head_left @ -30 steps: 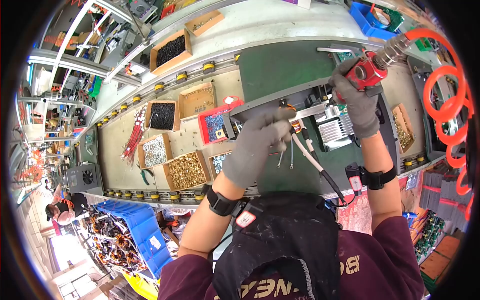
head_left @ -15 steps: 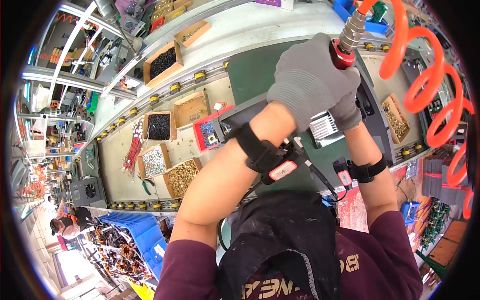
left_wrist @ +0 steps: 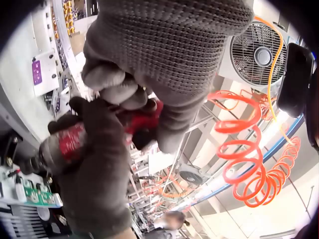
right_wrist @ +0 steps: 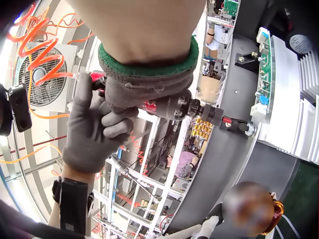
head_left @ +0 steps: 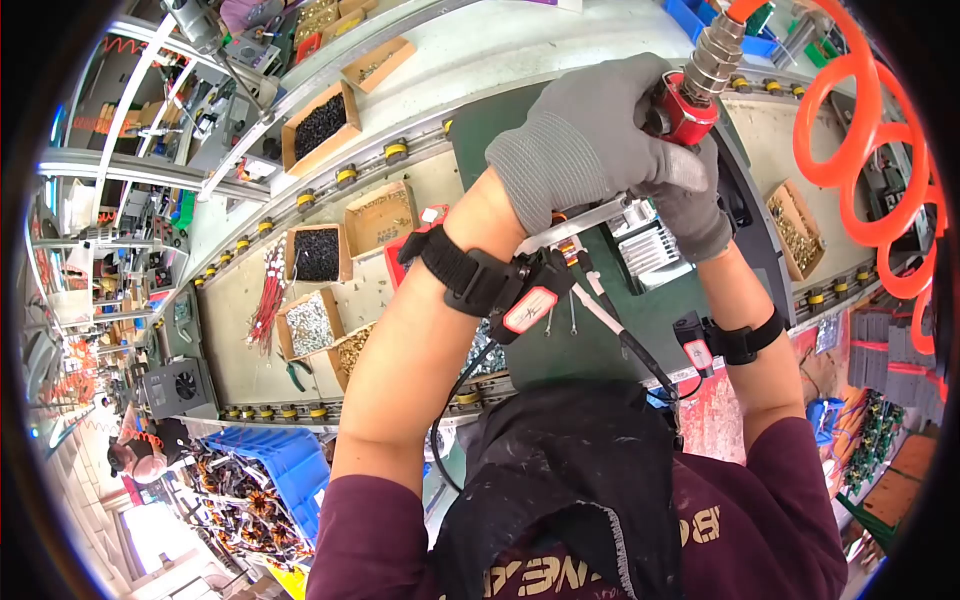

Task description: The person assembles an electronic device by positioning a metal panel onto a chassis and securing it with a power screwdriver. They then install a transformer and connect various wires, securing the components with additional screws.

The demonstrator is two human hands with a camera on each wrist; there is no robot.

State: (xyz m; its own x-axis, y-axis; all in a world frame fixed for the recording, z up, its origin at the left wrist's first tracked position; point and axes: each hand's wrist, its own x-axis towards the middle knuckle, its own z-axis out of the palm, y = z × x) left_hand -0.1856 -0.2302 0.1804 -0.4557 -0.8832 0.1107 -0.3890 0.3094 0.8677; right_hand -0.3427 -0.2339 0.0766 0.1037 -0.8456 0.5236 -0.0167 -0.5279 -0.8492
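Note:
My gloved left hand [head_left: 585,140] curls around the rear of a red power driver [head_left: 688,115], whose hose fitting points up. Just beside it, my gloved right hand [head_left: 690,205] grips the driver's body; the left partly covers it. In the left wrist view the left hand [left_wrist: 159,55] holds the red handle and the right hand [left_wrist: 99,169] wraps the front part. The right wrist view shows the driver [right_wrist: 172,107] with its bit at a shiny round part on the grey metal panel [right_wrist: 214,159], next to a finned heat sink [right_wrist: 286,94].
A coiled orange hose [head_left: 835,170] hangs at the right. Boxes of black parts [head_left: 318,255] and silver parts [head_left: 310,325] stand at the left. White-sleeved cables [head_left: 600,310] lie before the unit, near a copper coil [right_wrist: 271,214]. A blue crate [head_left: 290,470] is at lower left.
My left hand has moved from over the cables to the driver and grips it beside the right hand. The driver has swung from tilted rightwards to more upright, and the hose has shifted.

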